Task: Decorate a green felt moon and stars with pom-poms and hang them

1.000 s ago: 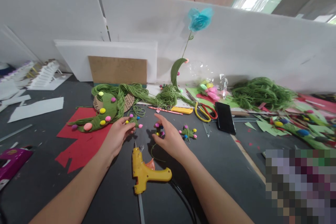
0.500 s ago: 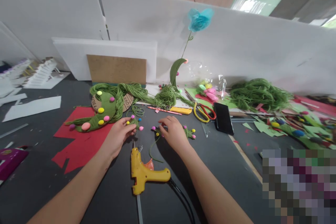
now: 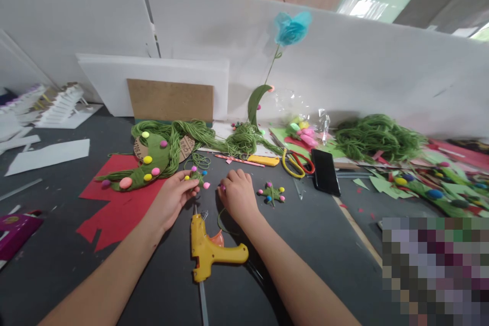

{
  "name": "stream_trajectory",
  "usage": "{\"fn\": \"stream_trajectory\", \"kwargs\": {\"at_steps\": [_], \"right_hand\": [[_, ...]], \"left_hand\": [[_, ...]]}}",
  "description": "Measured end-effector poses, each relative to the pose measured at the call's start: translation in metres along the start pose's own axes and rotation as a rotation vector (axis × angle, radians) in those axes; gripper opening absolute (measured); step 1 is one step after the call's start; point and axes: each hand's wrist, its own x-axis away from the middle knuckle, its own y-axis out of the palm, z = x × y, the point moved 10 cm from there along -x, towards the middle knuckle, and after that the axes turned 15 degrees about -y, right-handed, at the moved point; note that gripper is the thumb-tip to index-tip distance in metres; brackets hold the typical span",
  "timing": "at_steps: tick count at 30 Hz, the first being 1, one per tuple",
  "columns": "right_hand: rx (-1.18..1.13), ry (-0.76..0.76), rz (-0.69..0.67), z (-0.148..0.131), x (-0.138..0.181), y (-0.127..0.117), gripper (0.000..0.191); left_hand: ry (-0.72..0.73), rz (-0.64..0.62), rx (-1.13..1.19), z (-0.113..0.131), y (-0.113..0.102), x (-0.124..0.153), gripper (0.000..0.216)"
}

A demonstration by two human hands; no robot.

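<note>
My left hand (image 3: pixel 178 196) pinches a small green yarn-wrapped star (image 3: pixel 197 179) with yellow, pink, purple and blue pom-poms at its points. Curled down on the dark table, my right hand (image 3: pixel 240 192) closes over another pom-pom star, mostly hidden; a purple pom-pom (image 3: pixel 222 187) shows at its fingertips. A thin green yarn tail (image 3: pixel 220 219) trails from under that hand. To its right lies a third green star (image 3: pixel 272 193) with pom-poms. A yellow hot glue gun (image 3: pixel 208 252) rests between my forearms, nozzle pointing away from me.
A green yarn moon (image 3: pixel 155 155) with pom-poms lies on red sheets (image 3: pixel 126 214) at left. Scissors (image 3: pixel 296 164), a phone (image 3: pixel 325 172), a yellow comb (image 3: pixel 263 161) and green yarn (image 3: pixel 378 137) line the back. A blue flower ornament (image 3: pixel 292 29) leans against the white board (image 3: pixel 344 56).
My right hand has shifted slightly left and its fingers have curled down, uncovering the third star on the right. My left hand stays nearly still with its star.
</note>
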Motion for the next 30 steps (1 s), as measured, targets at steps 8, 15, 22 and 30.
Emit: {"fn": "stream_trajectory", "kwargs": {"at_steps": [8,15,22,30], "right_hand": [[0.0,-0.011,0.033,0.0,0.002,0.002,0.018],[-0.082,0.003,0.131,0.001,0.003,-0.011,0.016],[-0.311,0.035,0.412,-0.012,0.015,-0.048,0.022],[-0.333,0.091,0.506,-0.016,0.018,-0.05,0.015]], "left_hand": [[-0.002,-0.015,0.012,0.0,0.0,-0.001,0.026],[-0.019,-0.013,0.02,0.0,0.002,0.001,0.023],[-0.047,-0.014,0.069,-0.007,0.001,-0.001,0.018],[-0.074,-0.061,0.118,-0.018,0.011,0.001,0.019]]}}
